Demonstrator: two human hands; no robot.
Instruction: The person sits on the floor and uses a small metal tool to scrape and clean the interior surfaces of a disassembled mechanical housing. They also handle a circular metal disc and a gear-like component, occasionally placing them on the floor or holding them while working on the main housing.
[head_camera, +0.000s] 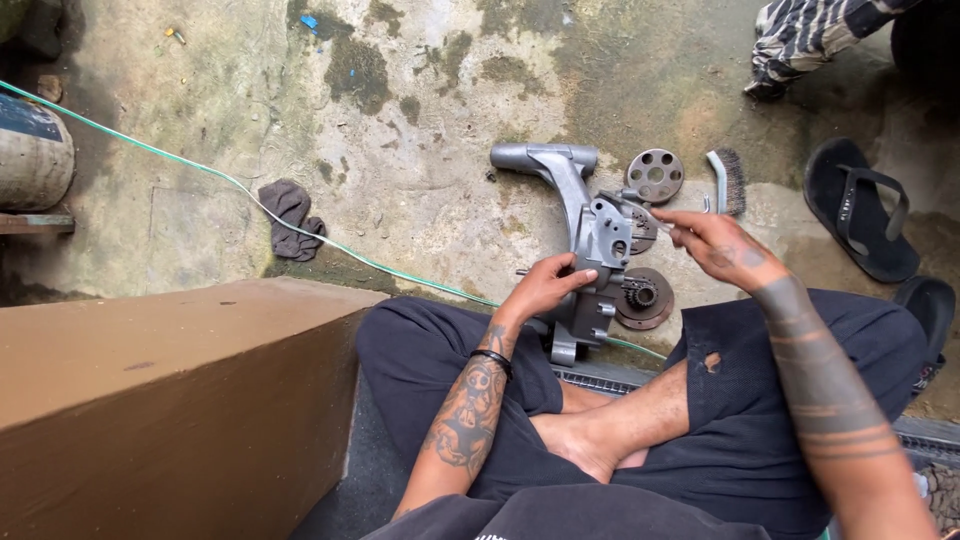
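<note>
**Currently: grey cast housing held at your knees, both hands engaged**

You sit cross-legged on a stained concrete floor (420, 130), beside a brown step (170, 370) at your left. A green cable (230, 180) runs across the floor from the far left and passes towards the casting.

The main item is a grey metal casting (580, 240): a long curved arm ending in a tubular boss at the far end, widening into a blocky housing near you. Its finish is dull, unpainted, with bolt bosses and a bore visible on the housing face. It stands on the floor just in front of your shins.

Your left hand (545, 288) is clamped on the near left side of the housing, fingers wrapped across it. Your right hand (715, 245) is pinched shut on a thin metal tool (650, 215), whose tip meets the top of the housing.

A toothed sprocket disc (643, 297) lies touching the housing's right side. A round plate with holes (655, 175) lies beyond, with a wire brush (728, 180) just beside it. A black sandal (858, 208) sits further right; a dark rag (290, 218) lies well apart, left.
</note>
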